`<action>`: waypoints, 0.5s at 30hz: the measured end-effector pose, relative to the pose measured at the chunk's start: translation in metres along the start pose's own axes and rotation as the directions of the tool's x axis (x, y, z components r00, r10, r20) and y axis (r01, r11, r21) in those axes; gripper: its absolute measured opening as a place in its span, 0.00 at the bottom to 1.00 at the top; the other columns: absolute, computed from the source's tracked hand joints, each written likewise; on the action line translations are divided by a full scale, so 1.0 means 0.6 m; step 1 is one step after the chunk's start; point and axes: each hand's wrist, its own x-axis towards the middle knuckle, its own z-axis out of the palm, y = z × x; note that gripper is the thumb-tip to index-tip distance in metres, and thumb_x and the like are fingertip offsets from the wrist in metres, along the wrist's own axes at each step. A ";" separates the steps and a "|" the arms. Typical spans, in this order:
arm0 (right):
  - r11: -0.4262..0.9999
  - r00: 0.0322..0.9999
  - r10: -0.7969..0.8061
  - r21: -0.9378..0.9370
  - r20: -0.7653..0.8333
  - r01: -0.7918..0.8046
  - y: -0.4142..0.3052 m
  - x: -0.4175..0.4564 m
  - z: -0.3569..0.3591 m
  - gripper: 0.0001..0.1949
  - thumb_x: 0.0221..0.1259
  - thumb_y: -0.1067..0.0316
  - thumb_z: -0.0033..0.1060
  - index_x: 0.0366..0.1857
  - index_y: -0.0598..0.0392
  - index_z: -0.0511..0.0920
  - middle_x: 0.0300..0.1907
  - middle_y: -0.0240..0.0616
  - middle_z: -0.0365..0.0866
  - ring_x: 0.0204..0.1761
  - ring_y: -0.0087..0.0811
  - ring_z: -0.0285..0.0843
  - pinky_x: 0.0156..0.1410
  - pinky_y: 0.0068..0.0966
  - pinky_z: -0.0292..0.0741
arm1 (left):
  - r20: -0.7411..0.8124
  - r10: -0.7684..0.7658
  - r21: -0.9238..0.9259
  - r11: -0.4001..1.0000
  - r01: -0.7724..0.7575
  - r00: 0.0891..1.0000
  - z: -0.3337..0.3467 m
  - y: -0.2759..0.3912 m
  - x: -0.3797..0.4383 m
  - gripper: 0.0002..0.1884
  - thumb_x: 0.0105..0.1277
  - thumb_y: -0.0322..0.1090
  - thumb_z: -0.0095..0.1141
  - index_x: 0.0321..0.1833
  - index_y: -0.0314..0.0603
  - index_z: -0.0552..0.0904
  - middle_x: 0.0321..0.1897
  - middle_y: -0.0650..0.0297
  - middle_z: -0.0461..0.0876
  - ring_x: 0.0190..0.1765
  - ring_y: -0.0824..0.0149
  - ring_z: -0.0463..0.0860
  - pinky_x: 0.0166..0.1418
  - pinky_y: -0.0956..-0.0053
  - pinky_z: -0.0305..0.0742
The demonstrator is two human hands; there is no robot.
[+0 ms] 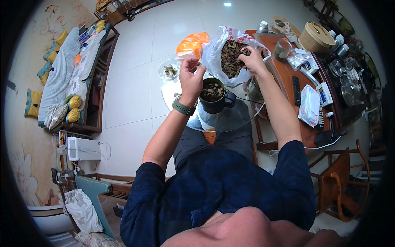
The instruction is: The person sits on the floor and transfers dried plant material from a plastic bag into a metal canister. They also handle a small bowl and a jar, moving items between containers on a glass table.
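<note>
A white translucent plastic bag [213, 58] with red print stands open, filled with dried brown leaves [231, 60]. My right hand [255, 63] reaches in over its right side, with thumb and fingertips closed on some of the leaves. Just left of the bag, my left hand [190, 77] is raised with curled fingers and the thumb apart, and nothing shows in it. Close to that wrist, a dark mug [213, 106] with its handle to the right holds more leaves. It stands on a round glass table [182, 115] above my knees.
Behind my left hand are a clear plastic bowl [160, 72] with pale scraps and an orange plastic bag [193, 43]. To the right, a wooden table [287, 81] carries a glass jar [282, 49], a remote control [296, 91] and a tissue pack [309, 105]. A cable crosses near the glass table.
</note>
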 end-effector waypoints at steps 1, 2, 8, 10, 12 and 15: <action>0.999 1.000 -0.017 0.030 0.004 0.017 -0.001 -0.005 -0.002 0.16 0.52 0.70 0.65 0.47 0.57 0.79 0.30 0.34 0.82 0.24 0.24 0.76 0.26 0.26 0.72 | -0.002 -0.006 -0.009 1.000 0.006 1.000 0.002 0.003 -0.002 0.15 0.65 0.22 0.60 0.54 0.36 0.74 0.47 0.63 0.77 0.52 0.71 0.78 0.59 0.76 0.77; 0.998 0.999 -0.035 0.060 0.007 0.034 -0.004 -0.012 -0.004 0.16 0.52 0.71 0.65 0.46 0.56 0.79 0.30 0.34 0.82 0.25 0.23 0.77 0.27 0.26 0.72 | -0.004 -0.012 -0.017 1.000 0.012 1.000 0.004 0.007 -0.003 0.15 0.65 0.22 0.60 0.54 0.36 0.74 0.48 0.63 0.77 0.52 0.71 0.78 0.59 0.76 0.77; 0.991 0.988 -0.101 0.099 0.113 0.090 -0.076 -0.119 0.030 0.12 0.52 0.75 0.66 0.41 0.54 0.79 0.31 0.30 0.81 0.30 0.19 0.76 0.34 0.22 0.75 | -0.007 -0.063 -0.172 0.983 0.061 0.998 -0.001 0.021 -0.014 0.15 0.69 0.24 0.58 0.57 0.36 0.75 0.51 0.61 0.78 0.57 0.68 0.79 0.61 0.75 0.74; 0.985 0.977 -0.154 0.101 0.144 0.141 -0.061 -0.132 0.057 0.11 0.51 0.74 0.67 0.40 0.54 0.80 0.32 0.27 0.81 0.33 0.17 0.76 0.36 0.21 0.75 | 0.015 -0.090 -0.190 0.978 0.091 0.996 -0.001 0.024 -0.019 0.15 0.71 0.28 0.55 0.59 0.36 0.74 0.53 0.61 0.78 0.58 0.68 0.78 0.63 0.73 0.73; 0.964 0.953 -0.263 -0.006 0.150 0.267 -0.033 -0.138 0.089 0.13 0.49 0.72 0.67 0.41 0.54 0.80 0.32 0.34 0.82 0.34 0.26 0.80 0.42 0.27 0.77 | 0.042 -0.118 -0.139 0.983 0.123 0.992 -0.003 0.019 -0.023 0.15 0.75 0.32 0.52 0.61 0.37 0.74 0.54 0.61 0.78 0.59 0.67 0.78 0.64 0.72 0.71; 0.897 0.907 -0.388 -0.157 0.166 0.413 -0.026 -0.164 0.133 0.14 0.47 0.71 0.67 0.41 0.54 0.80 0.37 0.45 0.83 0.42 0.43 0.84 0.52 0.34 0.79 | 0.089 -0.167 -0.081 0.981 0.174 0.982 -0.013 -0.016 -0.033 0.17 0.80 0.38 0.47 0.64 0.36 0.72 0.59 0.58 0.77 0.60 0.66 0.78 0.66 0.72 0.70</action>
